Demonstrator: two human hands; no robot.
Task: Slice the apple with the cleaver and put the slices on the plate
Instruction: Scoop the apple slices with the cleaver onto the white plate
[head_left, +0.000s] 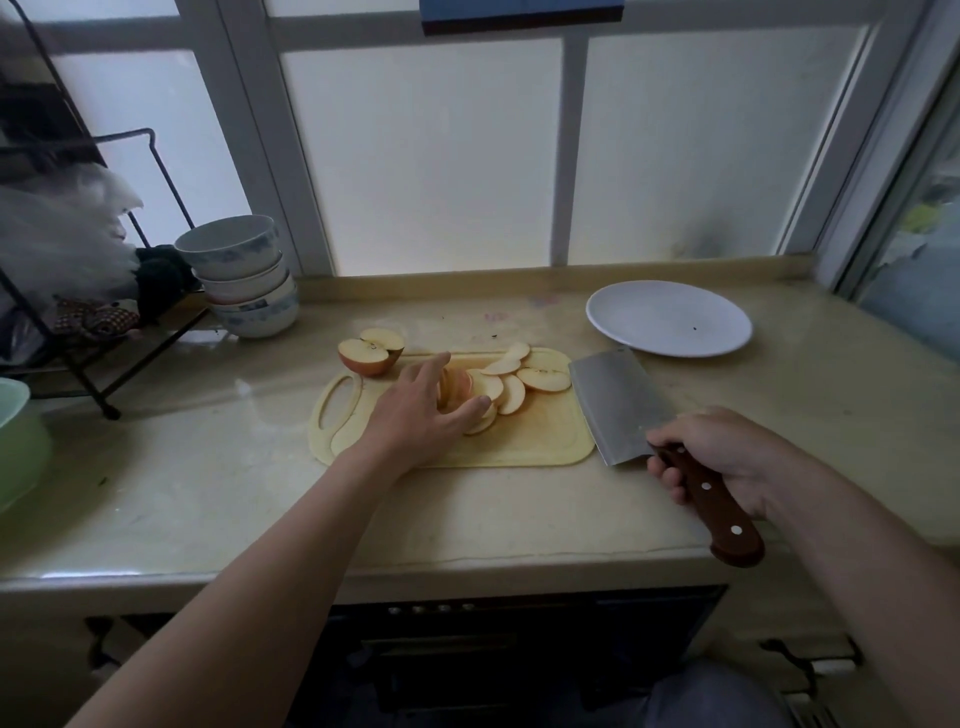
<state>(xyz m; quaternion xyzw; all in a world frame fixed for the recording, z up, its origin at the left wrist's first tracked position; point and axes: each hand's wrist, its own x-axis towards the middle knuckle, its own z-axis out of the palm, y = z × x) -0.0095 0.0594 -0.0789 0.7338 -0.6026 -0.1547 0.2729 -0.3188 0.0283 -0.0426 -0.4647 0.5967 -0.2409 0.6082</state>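
Observation:
A pale yellow cutting board (540, 441) lies on the counter with several apple slices (511, 382) fanned across its far half. My left hand (423, 410) reaches over the board, fingers and thumb spread around a stack of slices. An uncut apple half (366, 356) and a smaller piece sit off the board's far left corner. My right hand (727, 457) grips the brown wooden handle of the cleaver (615, 402), whose blade lies flat by the board's right edge. A white plate (670, 319) sits empty at the back right.
A stack of bowls (244, 280) stands at the back left beside a black wire rack (78, 291) with plastic bags. A green bowl (18, 441) sits at the far left edge. Frosted window panes rise behind the counter.

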